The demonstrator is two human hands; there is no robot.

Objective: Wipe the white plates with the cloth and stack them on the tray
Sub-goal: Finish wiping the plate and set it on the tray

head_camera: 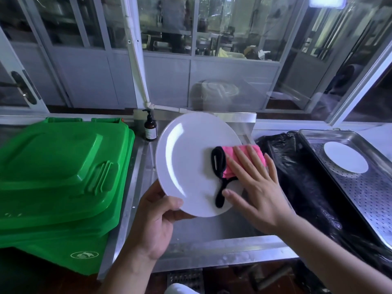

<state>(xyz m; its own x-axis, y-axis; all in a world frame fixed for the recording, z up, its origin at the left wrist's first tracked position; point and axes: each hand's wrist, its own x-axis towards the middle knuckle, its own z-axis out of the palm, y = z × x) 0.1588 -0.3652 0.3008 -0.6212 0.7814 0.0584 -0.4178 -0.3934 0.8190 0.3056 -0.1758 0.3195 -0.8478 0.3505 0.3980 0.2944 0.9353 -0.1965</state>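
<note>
Wiping is under way on a white plate (191,164), held tilted above the steel sink (212,228) in the middle of the view. The left hand (157,221) has its grip clamped on the plate's lower rim, thumb on the face and fingers behind. The right hand (256,187) lies flat, its grip released, fingers straight and pressing the pink cloth (244,155) against the plate's right side; a black strap or loop (218,177) attached to the cloth trails across the plate.

On the right, the perforated metal tray (360,187) sits on the bench over black plastic sheeting (297,177), with one white plate on the tray (345,157) lying flat near its far end. That suggests one plate is finished, while the held one has yet to be stacked. No other unwiped plates are in view, so how many remain cannot be told.

A green bin (57,177) stands at the left, with a brown pump bottle (150,128) behind the sink.
</note>
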